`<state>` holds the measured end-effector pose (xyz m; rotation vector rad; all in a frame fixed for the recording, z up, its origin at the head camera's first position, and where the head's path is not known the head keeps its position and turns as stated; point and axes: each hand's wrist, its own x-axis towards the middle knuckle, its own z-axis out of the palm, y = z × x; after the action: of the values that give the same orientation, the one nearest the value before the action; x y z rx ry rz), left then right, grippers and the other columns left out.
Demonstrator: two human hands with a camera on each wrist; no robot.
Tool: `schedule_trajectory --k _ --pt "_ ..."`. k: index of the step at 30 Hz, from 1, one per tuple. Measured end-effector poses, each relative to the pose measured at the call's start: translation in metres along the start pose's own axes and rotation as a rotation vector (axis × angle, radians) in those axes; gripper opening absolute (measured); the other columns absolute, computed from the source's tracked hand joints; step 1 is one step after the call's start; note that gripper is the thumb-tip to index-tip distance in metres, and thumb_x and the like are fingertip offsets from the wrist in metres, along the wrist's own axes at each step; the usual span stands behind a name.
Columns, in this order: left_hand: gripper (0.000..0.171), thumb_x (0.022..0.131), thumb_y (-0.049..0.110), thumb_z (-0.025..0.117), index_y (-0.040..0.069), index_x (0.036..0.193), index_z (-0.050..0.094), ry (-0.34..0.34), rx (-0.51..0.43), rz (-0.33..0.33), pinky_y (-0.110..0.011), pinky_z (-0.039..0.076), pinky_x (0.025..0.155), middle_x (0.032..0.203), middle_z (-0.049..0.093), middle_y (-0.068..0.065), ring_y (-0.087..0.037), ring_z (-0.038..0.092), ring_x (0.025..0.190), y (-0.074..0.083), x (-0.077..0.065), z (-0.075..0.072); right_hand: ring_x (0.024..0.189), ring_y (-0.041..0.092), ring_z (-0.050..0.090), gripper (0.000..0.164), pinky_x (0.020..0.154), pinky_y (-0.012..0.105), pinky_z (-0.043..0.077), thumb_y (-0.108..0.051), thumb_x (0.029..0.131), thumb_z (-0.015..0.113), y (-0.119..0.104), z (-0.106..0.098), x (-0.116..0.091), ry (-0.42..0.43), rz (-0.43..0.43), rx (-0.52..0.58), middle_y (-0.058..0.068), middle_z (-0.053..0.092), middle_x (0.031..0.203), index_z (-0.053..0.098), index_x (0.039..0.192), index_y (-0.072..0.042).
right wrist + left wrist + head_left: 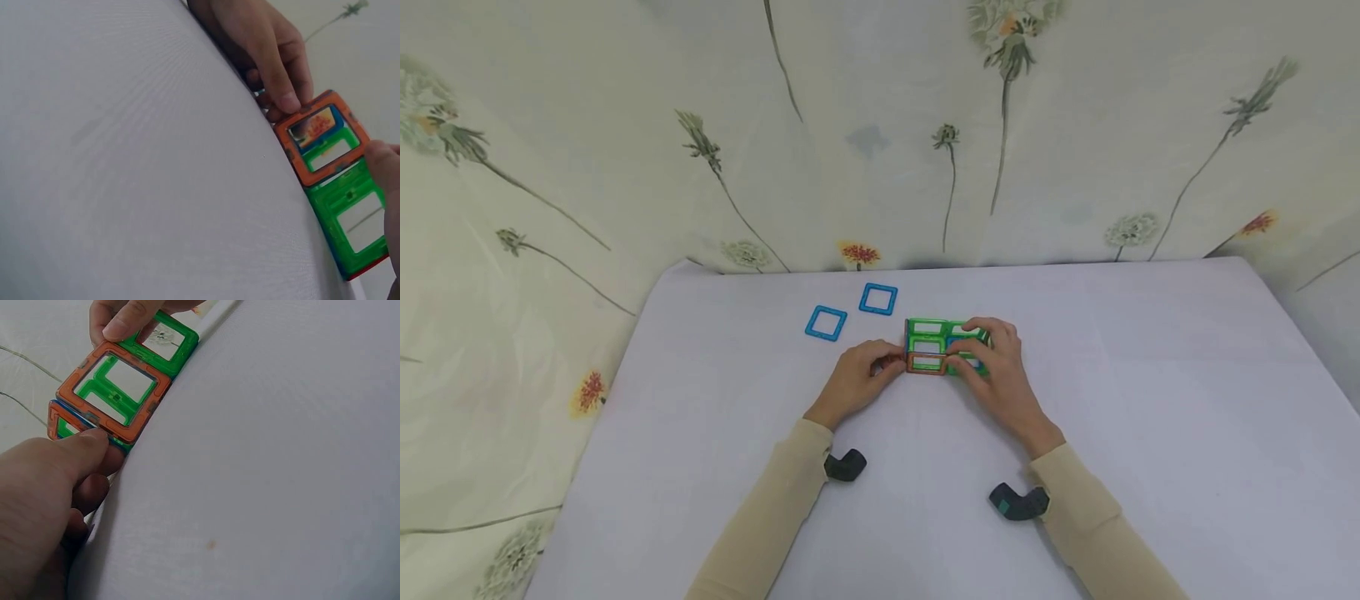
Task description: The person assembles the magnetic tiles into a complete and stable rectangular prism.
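Note:
A small structure of magnetic building tiles (927, 344) stands on the cloth, made of green, blue and orange see-through frames. An orange square tile (78, 384) stands upright at its front left, with a green square tile (337, 203) beside it. My left hand (859, 379) pinches the structure's left side, its thumb at the orange tile's lower corner in the left wrist view. From the right, my right hand (1006, 379) pinches the orange tile's upper corner between thumb and fingers. Its other fingers reach over the green part and partly hide it.
Two loose blue square tiles (826, 322) lie flat behind and left of the structure. A white cloth (700, 467) covers the table. Behind the table's far edge hangs a curtain (880, 192) printed with dandelions. Dark wrist devices (1018, 502) are on both sleeves.

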<state>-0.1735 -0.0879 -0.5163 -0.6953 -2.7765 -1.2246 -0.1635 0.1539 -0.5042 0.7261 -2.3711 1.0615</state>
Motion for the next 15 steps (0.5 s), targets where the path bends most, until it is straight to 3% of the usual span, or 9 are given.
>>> schedule_trajectory --k 11,15 --pt "0.024 0.092 0.028 0.061 0.017 0.113 0.067 0.0 0.006 -0.008 -0.019 0.041 0.064 0.088 0.063 0.006 -0.008 0.048 0.074 -0.0012 0.0007 0.0009 0.119 0.03 0.035 0.018 0.096 0.048 0.025 -0.013 0.078 0.076 0.002 0.0002 -0.0002 -0.02 0.024 0.016 0.014 0.047 0.127 0.067 0.093 -0.018" --pt "0.024 0.092 0.028 0.061 0.017 0.113 0.067 -0.003 0.004 -0.005 -0.019 0.041 0.064 0.088 0.063 0.007 -0.008 0.048 0.075 -0.0011 0.0007 0.0007 0.121 0.03 0.032 0.023 0.096 0.045 0.027 -0.015 0.079 0.076 0.0029 -0.0021 -0.0015 -0.025 0.068 0.042 0.013 0.045 0.13 0.066 0.099 -0.014"
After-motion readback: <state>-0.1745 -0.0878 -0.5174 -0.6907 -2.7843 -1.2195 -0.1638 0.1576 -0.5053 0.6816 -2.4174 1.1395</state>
